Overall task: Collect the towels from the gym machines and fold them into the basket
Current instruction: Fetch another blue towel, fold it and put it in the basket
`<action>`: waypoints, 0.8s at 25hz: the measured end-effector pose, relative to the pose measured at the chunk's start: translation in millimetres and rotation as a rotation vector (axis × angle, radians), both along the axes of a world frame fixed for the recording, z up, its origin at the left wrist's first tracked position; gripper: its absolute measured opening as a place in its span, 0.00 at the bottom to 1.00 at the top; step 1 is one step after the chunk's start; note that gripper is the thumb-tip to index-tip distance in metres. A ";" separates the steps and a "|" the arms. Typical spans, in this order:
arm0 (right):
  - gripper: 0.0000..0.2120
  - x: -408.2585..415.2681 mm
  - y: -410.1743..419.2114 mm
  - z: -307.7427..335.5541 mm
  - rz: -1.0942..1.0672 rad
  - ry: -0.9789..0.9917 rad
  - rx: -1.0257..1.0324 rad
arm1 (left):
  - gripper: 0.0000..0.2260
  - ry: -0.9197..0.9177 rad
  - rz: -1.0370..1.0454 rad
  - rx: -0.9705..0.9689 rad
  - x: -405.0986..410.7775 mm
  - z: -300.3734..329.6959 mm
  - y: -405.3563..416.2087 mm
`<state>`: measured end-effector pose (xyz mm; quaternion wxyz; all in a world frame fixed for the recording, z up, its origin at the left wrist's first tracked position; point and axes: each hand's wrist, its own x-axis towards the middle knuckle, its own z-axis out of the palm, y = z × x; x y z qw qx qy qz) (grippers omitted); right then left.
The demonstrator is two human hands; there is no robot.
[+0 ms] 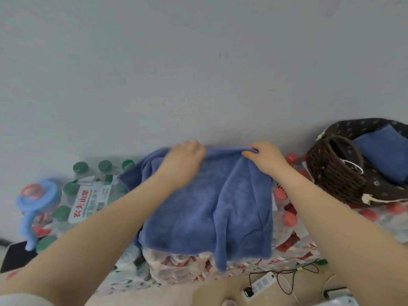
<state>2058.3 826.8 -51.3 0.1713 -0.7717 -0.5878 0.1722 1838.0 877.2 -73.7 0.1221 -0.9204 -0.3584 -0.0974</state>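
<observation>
towel beside bottle label "农夫山泉"

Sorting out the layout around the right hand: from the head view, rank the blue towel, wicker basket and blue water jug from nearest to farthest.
1. Blue towel: pinched by the right hand at its far edge.
2. Wicker basket: to the right.
3. Blue water jug: far left, beyond the left hand.

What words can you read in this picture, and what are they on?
"农夫山泉": red characters on the white label of the green-capped water bottle pack.
Smaller print beneath it: too blurred to read.
Red-capped bottle pack labels: too blurred.
White power strip sticker: too small.
</observation>
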 end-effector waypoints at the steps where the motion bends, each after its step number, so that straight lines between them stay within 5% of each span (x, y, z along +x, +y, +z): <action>1: 0.22 3.6 4.0 -4.6 0.051 0.022 -0.052 | 0.11 0.026 -0.165 -0.123 16.2 -13.5 -13.8; 3: 0.19 16.1 8.6 -10.2 0.129 0.092 -0.171 | 0.17 0.010 -0.165 -0.344 42.4 -33.1 -28.4; 5: 0.12 39.1 9.1 -14.7 0.210 0.214 -0.389 | 0.24 0.055 0.076 -0.547 51.7 -42.4 -26.8; 8: 0.11 67.8 -2.1 -8.2 0.352 0.458 -0.671 | 0.29 0.120 0.206 -0.561 52.4 -50.2 -25.4; 10: 0.09 78.6 -4.8 2.0 0.316 0.633 -0.616 | 0.31 0.114 0.229 -0.555 54.2 -50.3 -27.0; 11: 0.07 83.7 0.2 7.1 0.280 0.574 -0.544 | 0.30 0.120 0.241 -0.557 56.1 -49.1 -29.2; 16: 0.03 82.2 32.3 23.3 0.246 -0.464 -0.425 | 0.26 0.065 0.250 -0.591 58.2 -42.0 -32.4; 18: 0.13 56.3 30.1 7.6 0.271 -0.629 -0.351 | 0.23 -0.143 0.239 -0.664 50.2 -36.9 -36.2; 20: 0.17 18.6 27.1 -8.4 0.435 -0.512 -0.178 | 0.19 -0.326 0.296 -0.628 30.9 -28.1 -42.6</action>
